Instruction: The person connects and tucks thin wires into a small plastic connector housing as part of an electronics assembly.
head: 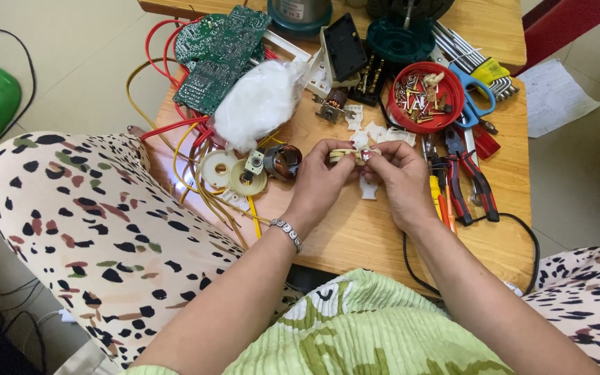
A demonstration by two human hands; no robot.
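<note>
Cluttered with wires, the wooden counter (383, 229) carries a green circuit board (218, 55) and a red dish of screws (425, 97). A small cream plastic part (351, 155) is pinched between both hands, left hand (321, 177) and right hand (401, 177), above the counter's middle.

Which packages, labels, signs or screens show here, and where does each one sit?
Clear plastic bag: bulging with white filling, on the table beyond the left hand.
Yellow tag: small, folded, on the metal keys at the far right of the table.
Printed paper sheet: white, lying on the floor right of the table.
No signs or screens.
</note>
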